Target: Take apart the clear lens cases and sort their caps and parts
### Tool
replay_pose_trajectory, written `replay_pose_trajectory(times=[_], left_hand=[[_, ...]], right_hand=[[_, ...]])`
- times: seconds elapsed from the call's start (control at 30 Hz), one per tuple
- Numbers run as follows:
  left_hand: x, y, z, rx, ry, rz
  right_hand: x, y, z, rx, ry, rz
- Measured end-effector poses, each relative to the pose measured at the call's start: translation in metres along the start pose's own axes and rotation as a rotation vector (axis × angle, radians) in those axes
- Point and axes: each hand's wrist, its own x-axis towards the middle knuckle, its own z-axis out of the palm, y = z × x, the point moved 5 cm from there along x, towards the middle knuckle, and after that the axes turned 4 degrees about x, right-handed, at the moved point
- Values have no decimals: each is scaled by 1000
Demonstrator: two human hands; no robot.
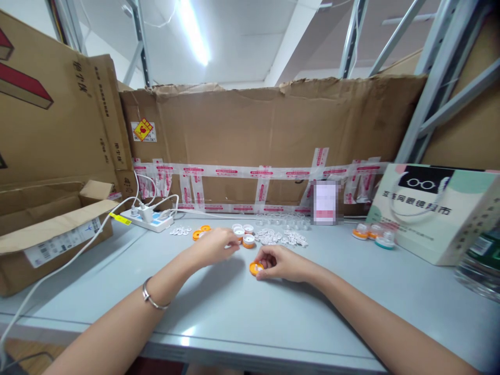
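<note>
My right hand (279, 262) is closed on an orange round cap (255, 268), pinching its rim between thumb and fingers just above the table. White material shows inside the cap. My left hand (219, 246) reaches over the table, its fingers loosely bent and slightly apart, with nothing visibly held. Its fingertips are close to a white round part (238, 232) in a small group; whether they touch it is unclear. Beside that stands an orange and white round piece (248, 240). More orange rings (197, 235) lie partly behind my left hand.
Small white pieces (283, 238) lie in a pile, with clear cups (300, 224) behind. A power strip (150, 221) and open carton (58, 229) are at left. Capped round pieces (385, 240), a paper bag (425, 213) and a bottle (482, 260) stand at right.
</note>
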Motion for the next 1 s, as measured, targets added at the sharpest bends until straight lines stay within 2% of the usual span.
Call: replay_pose_trajectory(times=[0.1, 0.17, 0.3, 0.53, 0.67, 0.83, 1.0], left_hand=[[1, 25, 15, -95, -36, 261], [0, 34, 26, -130, -67, 338], [3, 37, 39, -145, -109, 359], [10, 35, 44, -69, -104, 354], [8, 36, 48, 57, -48, 391], [2, 39, 50, 278, 63, 543], [-1, 41, 49, 364, 107, 619]], right_hand=[[2, 2, 0, 9, -19, -16], [4, 3, 1, 28, -29, -31], [7, 6, 1, 51, -24, -39], [9, 8, 2, 30, 3, -20], [10, 8, 2, 45, 11, -28], [9, 6, 4, 67, -4, -14], [8, 5, 3, 46, 7, 2]])
